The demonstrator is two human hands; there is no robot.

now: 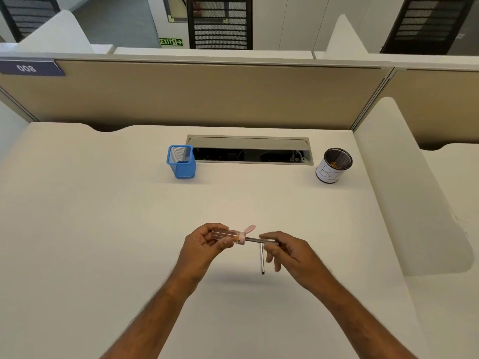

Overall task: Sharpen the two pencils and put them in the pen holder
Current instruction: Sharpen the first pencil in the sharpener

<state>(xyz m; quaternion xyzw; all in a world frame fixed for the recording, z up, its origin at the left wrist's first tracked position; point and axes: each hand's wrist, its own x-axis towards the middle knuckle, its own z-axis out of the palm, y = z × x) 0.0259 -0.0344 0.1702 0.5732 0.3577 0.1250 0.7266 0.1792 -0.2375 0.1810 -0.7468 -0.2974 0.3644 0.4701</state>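
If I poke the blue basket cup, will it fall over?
Probably not from a gentle poke: the blue mesh holder stands upright on a flat square base on the desk. It looks empty and made of thin mesh, so it is likely light and would slide, or tip if poked hard near its rim.

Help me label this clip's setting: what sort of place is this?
Most likely an open-plan office cubicle: a white desk fenced by a tan partition panel, a cable tray set into the desk, and mesh office chairs beyond.
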